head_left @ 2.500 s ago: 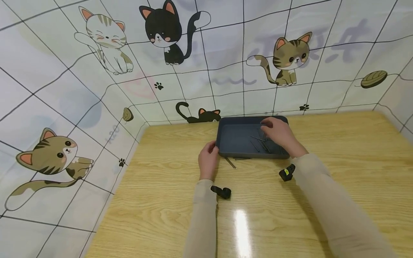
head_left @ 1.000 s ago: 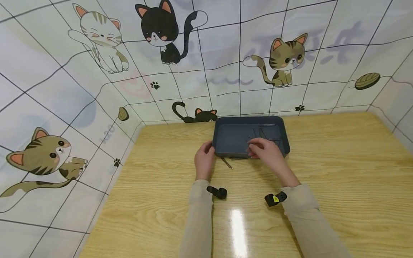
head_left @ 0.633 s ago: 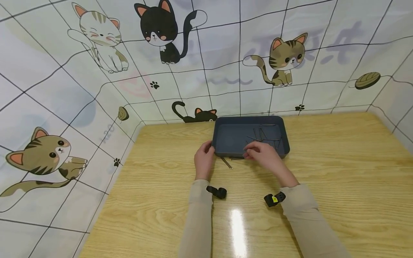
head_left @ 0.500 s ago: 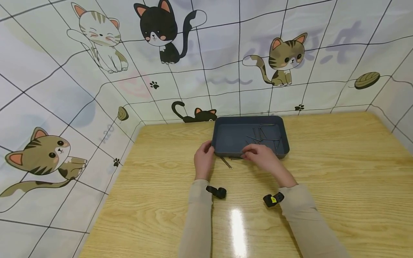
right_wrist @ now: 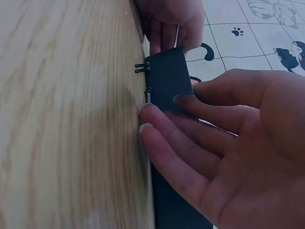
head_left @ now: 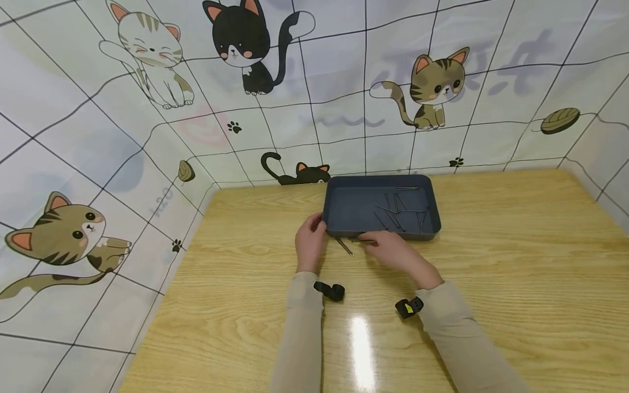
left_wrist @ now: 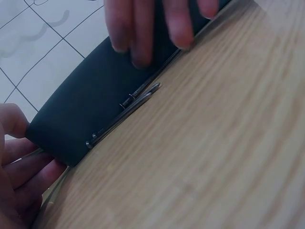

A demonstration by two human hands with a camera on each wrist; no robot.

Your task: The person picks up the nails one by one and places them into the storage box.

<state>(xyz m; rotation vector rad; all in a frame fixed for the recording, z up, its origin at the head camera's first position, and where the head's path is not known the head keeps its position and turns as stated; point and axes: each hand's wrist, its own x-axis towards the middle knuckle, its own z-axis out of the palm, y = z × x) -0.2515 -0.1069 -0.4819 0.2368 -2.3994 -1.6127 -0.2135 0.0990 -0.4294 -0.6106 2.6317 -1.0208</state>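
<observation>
A dark blue-grey tray (head_left: 349, 210) stands against the back wall, with several long thin steel nails (head_left: 395, 220) scattered over its right half. My left hand (head_left: 310, 243) grips the tray's front left corner, thumb and fingers on either side of it. On the table by the front wall lies a pair of nails (left_wrist: 121, 118) side by side. Close to them, more nails (right_wrist: 148, 95) lie along the tray's base. My right hand (head_left: 390, 250) is at the front wall, its fingertips beside these nails. Its fingers are loosely bent and apart from the thumb, with no nail visibly held.
The wood-grain table (head_left: 245, 305) extends in front and to both sides. A cat-printed white sheet (head_left: 339, 98) hangs behind the tray and down the left side. Black wrist cameras (head_left: 336, 292) sit on both sleeves.
My right hand has come from above the tray's right half, down and left over the front rim to the table. The nails in the tray are uncovered. My left hand stays at the corner.
</observation>
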